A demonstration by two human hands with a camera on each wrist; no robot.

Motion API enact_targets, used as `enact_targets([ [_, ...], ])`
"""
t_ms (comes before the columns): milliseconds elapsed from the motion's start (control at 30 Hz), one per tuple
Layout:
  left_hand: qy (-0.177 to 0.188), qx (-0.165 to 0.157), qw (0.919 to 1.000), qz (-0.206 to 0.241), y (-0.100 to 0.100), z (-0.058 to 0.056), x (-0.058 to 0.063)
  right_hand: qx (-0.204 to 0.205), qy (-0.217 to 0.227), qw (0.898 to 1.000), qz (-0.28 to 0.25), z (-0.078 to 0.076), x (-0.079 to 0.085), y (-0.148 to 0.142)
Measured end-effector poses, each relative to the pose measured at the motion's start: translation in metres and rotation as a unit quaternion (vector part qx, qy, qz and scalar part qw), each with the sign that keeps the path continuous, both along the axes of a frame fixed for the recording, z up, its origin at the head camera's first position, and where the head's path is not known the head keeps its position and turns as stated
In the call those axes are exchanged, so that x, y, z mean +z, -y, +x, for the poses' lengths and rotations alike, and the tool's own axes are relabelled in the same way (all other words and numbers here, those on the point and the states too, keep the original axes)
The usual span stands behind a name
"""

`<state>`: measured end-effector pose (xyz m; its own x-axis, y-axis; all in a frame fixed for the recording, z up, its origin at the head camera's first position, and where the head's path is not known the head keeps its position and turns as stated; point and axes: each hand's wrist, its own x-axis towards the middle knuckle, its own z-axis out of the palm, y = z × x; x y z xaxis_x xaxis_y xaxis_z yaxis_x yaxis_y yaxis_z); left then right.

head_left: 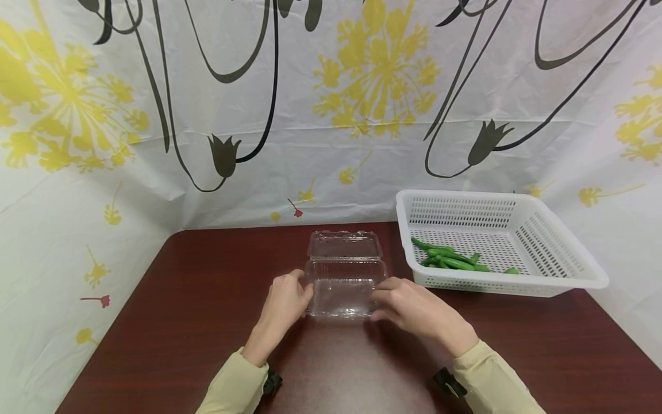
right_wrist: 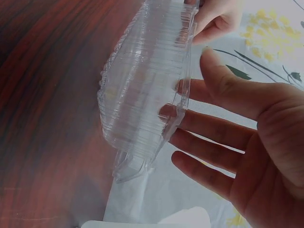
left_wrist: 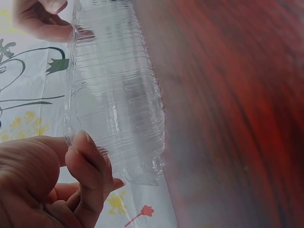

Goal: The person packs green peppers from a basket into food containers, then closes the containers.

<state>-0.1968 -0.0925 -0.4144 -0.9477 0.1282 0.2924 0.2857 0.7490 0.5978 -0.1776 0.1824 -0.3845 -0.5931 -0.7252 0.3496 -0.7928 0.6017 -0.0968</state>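
Our left grip pinches the clear box; our right grip, fingers apart, is nearer the peppers toward the bench's far-right corner.

A clear, ridged plastic clamshell sits open on the table.

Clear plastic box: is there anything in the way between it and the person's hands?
Nothing that I can see. The left hand holds the clear plastic box by its left side, and the right hand is at its right side. The white basket is farther right, not between them.
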Motion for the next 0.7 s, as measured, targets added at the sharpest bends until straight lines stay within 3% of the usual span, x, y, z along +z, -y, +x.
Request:
enact_targets([
  [333, 0.013, 0.001, 0.9999, 0.010, 0.001, 0.001, 0.000, -0.004, -0.051, 0.997, -0.050, -0.003, 0.006, -0.001],
  [700, 0.012, -0.001, 0.9999, 0.010, 0.000, 0.001, 0.000, -0.041, -0.044, 0.996, -0.068, -0.003, 0.013, -0.006],
])
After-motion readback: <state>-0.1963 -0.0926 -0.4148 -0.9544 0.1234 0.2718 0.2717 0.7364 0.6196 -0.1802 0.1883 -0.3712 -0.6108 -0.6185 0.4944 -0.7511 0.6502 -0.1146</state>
